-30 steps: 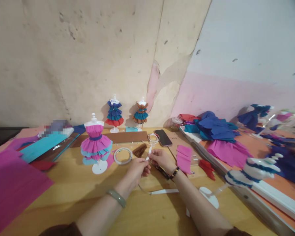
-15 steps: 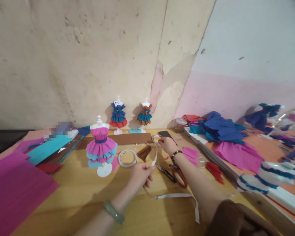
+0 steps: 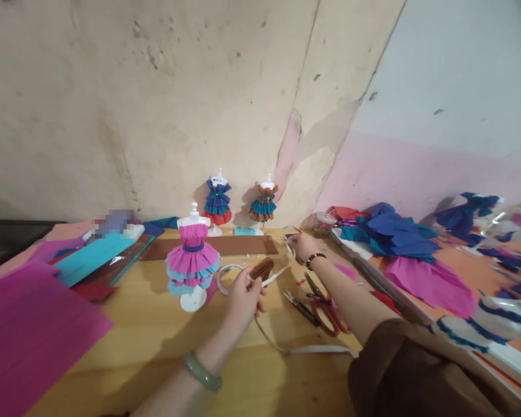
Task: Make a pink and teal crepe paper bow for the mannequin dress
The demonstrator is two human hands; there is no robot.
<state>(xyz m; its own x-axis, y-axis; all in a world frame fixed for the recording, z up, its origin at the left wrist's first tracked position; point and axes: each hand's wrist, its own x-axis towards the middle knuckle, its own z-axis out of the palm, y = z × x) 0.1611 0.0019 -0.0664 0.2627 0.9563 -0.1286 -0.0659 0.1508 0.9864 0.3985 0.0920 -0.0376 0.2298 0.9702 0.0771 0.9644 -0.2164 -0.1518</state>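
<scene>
- The counter (image 3: 139, 341) is seen spread with craft paper; the pink dress form (image 3: 193, 263) near its middle is taken as the landmark.
- A large magenta sheet (image 3: 30, 336) lies well to the left of the form, with a teal sheet (image 3: 91, 258) behind it, both kept flat and out of the working space.
- A heap of blue paper (image 3: 386, 231) and pink paper (image 3: 425, 281) is piled far to the right of the form.
- A brown strip (image 3: 217, 246) lies just behind the form, and two smaller dressed forms (image 3: 218, 200) stand beyond it against the wall, apparently set aside as finished.
- The white tape (image 3: 278, 273) is stretched in the air to the right of the form, between both hands, its loose tail trailing toward the near edge; it appears held taut so a length can be drawn out.
- The left hand (image 3: 243, 298), just right of the form, is closed in a pinch on the tape.
- The right hand (image 3: 303, 246), farther right and back, is closed on the tape's other end.
- Red scissors (image 3: 325, 301) lie to the right of the form, beside the right forearm, within easy reach.
</scene>
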